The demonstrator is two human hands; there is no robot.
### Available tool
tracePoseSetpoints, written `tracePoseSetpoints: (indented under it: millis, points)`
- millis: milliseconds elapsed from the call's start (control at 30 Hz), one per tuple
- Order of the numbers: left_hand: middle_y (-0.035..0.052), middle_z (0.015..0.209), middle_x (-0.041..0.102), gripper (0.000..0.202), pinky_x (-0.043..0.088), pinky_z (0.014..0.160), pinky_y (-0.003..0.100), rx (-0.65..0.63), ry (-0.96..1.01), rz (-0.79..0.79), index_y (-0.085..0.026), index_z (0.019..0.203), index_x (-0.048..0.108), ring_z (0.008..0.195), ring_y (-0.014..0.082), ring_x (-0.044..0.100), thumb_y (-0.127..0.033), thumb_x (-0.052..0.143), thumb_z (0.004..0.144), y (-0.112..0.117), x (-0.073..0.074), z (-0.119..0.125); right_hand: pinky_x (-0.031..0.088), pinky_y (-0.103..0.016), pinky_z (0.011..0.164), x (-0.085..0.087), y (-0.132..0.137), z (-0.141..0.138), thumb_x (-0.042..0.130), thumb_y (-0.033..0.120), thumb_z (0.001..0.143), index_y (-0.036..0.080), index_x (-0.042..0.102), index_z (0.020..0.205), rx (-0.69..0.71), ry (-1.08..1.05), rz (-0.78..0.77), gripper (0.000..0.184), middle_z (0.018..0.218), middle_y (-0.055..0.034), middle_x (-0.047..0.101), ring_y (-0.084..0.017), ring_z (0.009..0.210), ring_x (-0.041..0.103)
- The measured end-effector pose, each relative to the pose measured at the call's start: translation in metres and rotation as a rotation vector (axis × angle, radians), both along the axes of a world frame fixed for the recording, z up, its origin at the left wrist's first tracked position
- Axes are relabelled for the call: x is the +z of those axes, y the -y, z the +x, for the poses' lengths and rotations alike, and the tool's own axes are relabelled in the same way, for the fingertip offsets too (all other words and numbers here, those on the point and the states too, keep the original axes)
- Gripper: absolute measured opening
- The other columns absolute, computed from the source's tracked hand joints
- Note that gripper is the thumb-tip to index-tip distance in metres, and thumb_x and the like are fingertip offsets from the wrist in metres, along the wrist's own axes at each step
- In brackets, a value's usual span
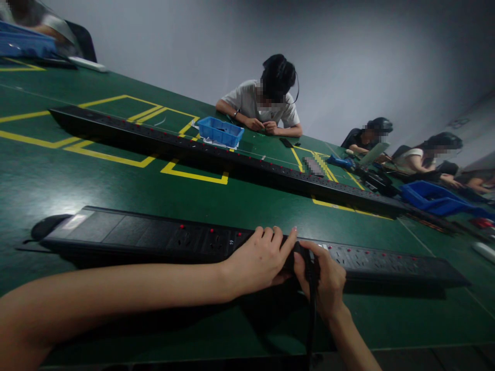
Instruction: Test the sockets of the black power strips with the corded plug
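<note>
A long black power strip (154, 238) with several sockets and small red dots lies across the green table near me. My left hand (261, 257) rests on its near edge at the middle, fingers curled over the top. Close beside it, my right hand (323, 275) is closed round a black plug and cable (310, 309) at the strip; the cable runs down toward the table's front edge. The two hands touch at the thumbs.
A second long black power strip (216, 154) lies farther back. A blue bin (220, 131) stands behind it, another blue bin (433, 198) at the right. Several people sit along the far side. Yellow tape lines (193, 176) mark the green table (116, 185).
</note>
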State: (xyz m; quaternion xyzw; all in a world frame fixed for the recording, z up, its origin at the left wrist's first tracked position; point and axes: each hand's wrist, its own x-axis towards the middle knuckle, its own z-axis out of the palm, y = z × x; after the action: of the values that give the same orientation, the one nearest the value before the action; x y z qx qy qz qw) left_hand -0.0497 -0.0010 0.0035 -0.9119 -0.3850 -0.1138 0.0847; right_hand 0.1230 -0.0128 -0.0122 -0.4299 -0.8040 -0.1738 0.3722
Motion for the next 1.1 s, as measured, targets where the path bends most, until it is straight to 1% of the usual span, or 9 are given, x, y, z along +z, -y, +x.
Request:
tracePoseSetpoints:
  millis: [67,133,267,400,600,733,933,1100]
  points:
    - [0.0200,0.114,0.048,0.076,0.035,0.078,0.038,-0.009,0.004,-0.002,-0.004,0.135,0.018,0.100,0.0303,0.047,-0.047,0.046,0.079,-0.0003,-0.0007,-0.0003,0.048,-0.022,0.058,0.0005,0.0000,-0.0003,0.057,0.020,0.076,0.017,0.052,0.099,-0.005,0.002,0.001,0.023,0.079,-0.0029,0.065,-0.012,0.059,0.061]
    - [0.0198,0.112,0.048,0.076,0.035,0.078,0.038,-0.011,0.008,-0.001,-0.003,0.134,0.019,0.099,0.0303,0.048,-0.047,0.046,0.079,-0.0002,-0.0010,-0.0004,0.048,-0.022,0.057,0.0009,-0.0001,-0.0008,0.056,0.021,0.077,0.018,0.052,0.099,-0.008,0.008,0.000,0.023,0.079,-0.0025,0.065,-0.011,0.059,0.061]
    - [0.0200,0.112,0.049,0.079,0.035,0.077,0.037,0.004,0.003,0.009,-0.003,0.136,0.013,0.098,0.0298,0.048,-0.047,0.045,0.080,0.0010,-0.0006,0.0002,0.048,-0.022,0.057,0.0008,-0.0001,-0.0011,0.056,0.020,0.076,0.017,0.052,0.099,0.001,0.008,0.004,0.023,0.079,-0.0028,0.065,-0.011,0.059,0.061]
    - [0.0204,0.115,0.048,0.082,0.035,0.077,0.037,0.016,-0.011,0.019,-0.005,0.138,0.005,0.098,0.0290,0.049,-0.049,0.043,0.081,0.0016,-0.0002,0.0009,0.047,-0.021,0.055,0.0003,-0.0001,-0.0004,0.058,0.018,0.075,0.016,0.052,0.099,0.006,0.002,0.000,0.024,0.078,-0.0030,0.065,-0.010,0.056,0.059]
    - [0.0205,0.115,0.048,0.083,0.035,0.078,0.036,0.011,-0.009,0.017,-0.005,0.138,0.003,0.098,0.0289,0.049,-0.050,0.043,0.081,0.0007,-0.0006,0.0007,0.046,-0.022,0.054,0.0008,0.0002,-0.0006,0.056,0.021,0.077,0.016,0.052,0.098,-0.011,0.008,-0.015,0.022,0.077,-0.0030,0.064,-0.010,0.052,0.058]
    - [0.0203,0.116,0.048,0.083,0.035,0.078,0.037,0.014,-0.003,0.017,-0.005,0.138,0.004,0.099,0.0294,0.048,-0.049,0.044,0.080,0.0008,-0.0002,0.0002,0.046,-0.021,0.054,0.0011,0.0008,-0.0011,0.055,0.021,0.077,0.017,0.052,0.099,-0.008,0.005,-0.012,0.022,0.077,-0.0027,0.064,-0.010,0.054,0.058]
    - [0.0210,0.116,0.047,0.080,0.035,0.078,0.038,-0.001,-0.012,0.000,-0.004,0.137,0.011,0.102,0.0305,0.047,-0.049,0.045,0.080,0.0005,-0.0010,0.0002,0.047,-0.021,0.054,0.0016,0.0009,-0.0020,0.056,0.020,0.076,0.017,0.052,0.099,-0.005,0.005,-0.010,0.023,0.078,-0.0027,0.064,-0.010,0.055,0.059]
    - [0.0211,0.115,0.047,0.080,0.035,0.078,0.038,-0.008,-0.007,-0.001,-0.003,0.136,0.014,0.101,0.0312,0.047,-0.048,0.046,0.079,-0.0001,-0.0015,0.0004,0.047,-0.022,0.056,0.0018,0.0009,-0.0016,0.056,0.019,0.076,0.017,0.052,0.099,0.000,0.008,-0.013,0.023,0.079,-0.0030,0.065,-0.011,0.058,0.060]
